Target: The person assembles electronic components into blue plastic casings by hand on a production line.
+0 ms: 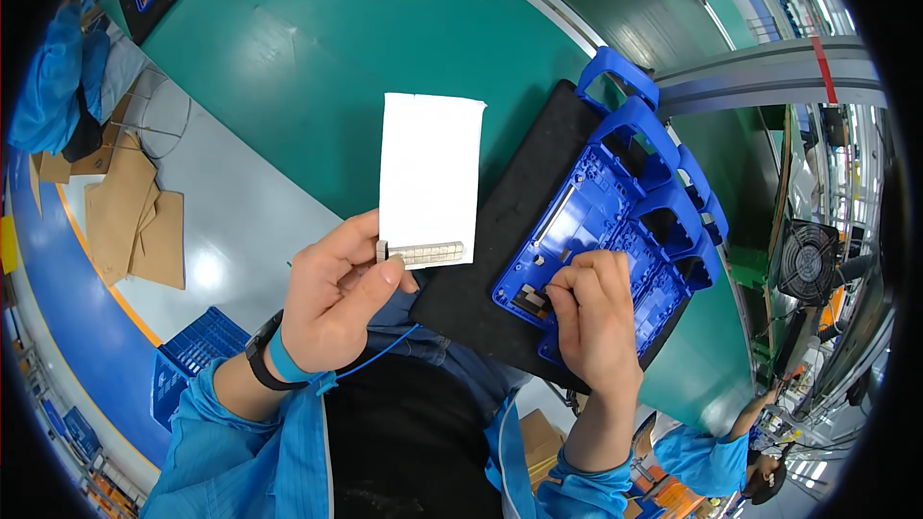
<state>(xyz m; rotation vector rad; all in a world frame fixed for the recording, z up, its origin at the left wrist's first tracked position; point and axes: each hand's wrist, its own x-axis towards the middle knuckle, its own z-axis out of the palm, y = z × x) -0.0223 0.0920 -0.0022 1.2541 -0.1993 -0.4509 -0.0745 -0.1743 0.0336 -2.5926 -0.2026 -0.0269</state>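
Observation:
My left hand (332,300) is closed on the lower left edge of a white card (431,168), held up above the near edge of the bench. A row of small silvery-grey blocks (433,254) lies along the card's bottom, beside my thumb. My right hand (598,317) is pinched low over a blue plastic housing (569,207); its fingertips hide whatever they may hold. Near those fingertips, a few small grey and tan pieces (532,298) sit in the housing's lower corner. The housing rests tilted on a black mat (519,168).
Blue curved frames (642,139) stand along the housing's far right side. A green bench top (317,48) spreads beyond the mat. Metal rails (760,77) and a fan (808,262) are at right. A co-worker in blue (707,457) is at lower right; cardboard (135,211) lies left.

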